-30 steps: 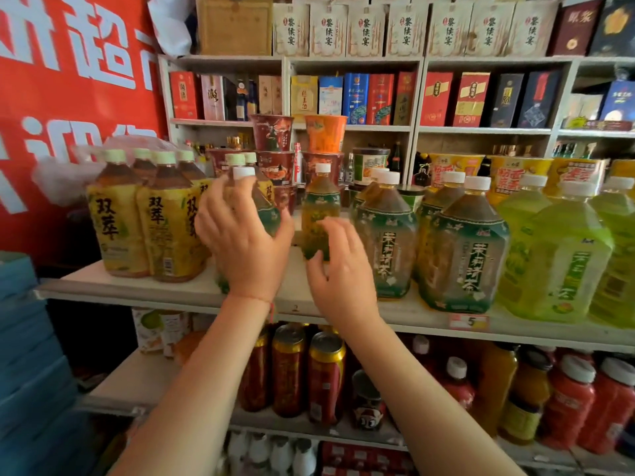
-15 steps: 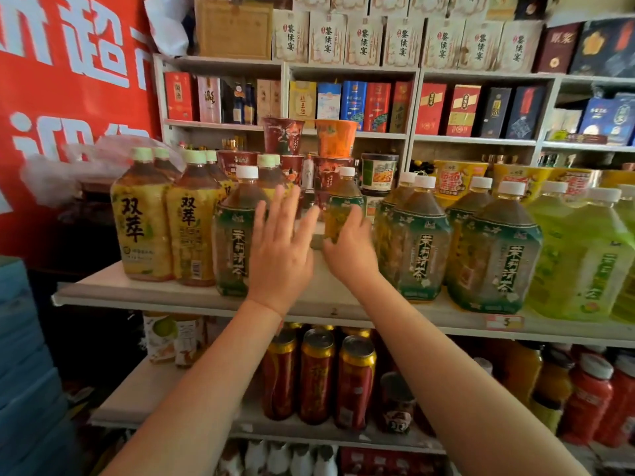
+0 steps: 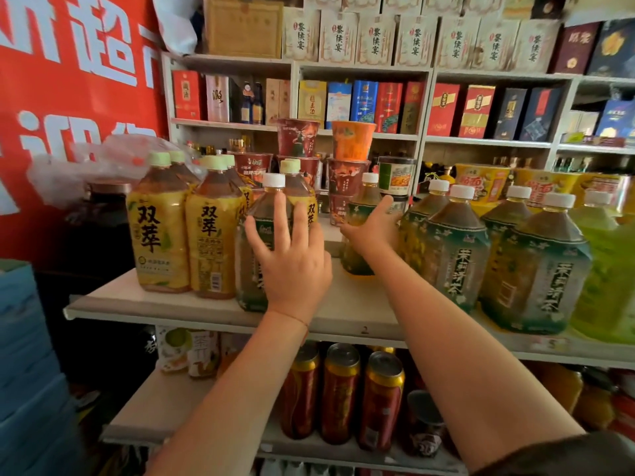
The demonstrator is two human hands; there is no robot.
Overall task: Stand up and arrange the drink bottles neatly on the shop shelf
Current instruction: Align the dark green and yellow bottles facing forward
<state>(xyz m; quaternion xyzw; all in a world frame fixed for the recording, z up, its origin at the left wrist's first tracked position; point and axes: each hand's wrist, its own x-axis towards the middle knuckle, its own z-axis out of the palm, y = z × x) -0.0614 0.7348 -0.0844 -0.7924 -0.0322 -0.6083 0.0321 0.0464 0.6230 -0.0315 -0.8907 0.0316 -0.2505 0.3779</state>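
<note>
— Which bottle is she going for, can you tell?

— The small green-labelled bottle [image 3: 357, 231] standing alone toward the back of the shelf [image 3: 350, 304], in the gap between the two rows. Her right hand [image 3: 372, 231] is reaching into that gap, and the bottle is sitting just left of and behind the palm, upright, its long axis vertical.

— Is she holding it?

— I'm judging not yet. The right grip is looking loosely open, fingers pointing toward the back; the hand is covering the bottle's right side, so I cannot tell whether it is touching.

— And the other hand?

— The left hand [image 3: 292, 259] is hovering wide open, fingers spread, in front of the white-capped tea bottle [image 3: 256, 235] at the shelf's front edge, just beside the yellow-labelled bottles [image 3: 185, 231]. It is gripping nothing that I can see.

— So the right one is nearer?

— Clearly. The lone bottle is lying well behind the front row of big jasmine tea bottles [image 3: 457, 259] to its right, so I'm guessing the hand needs to wrap around it and draw it forward toward the front edge, keeping it upright.
</note>
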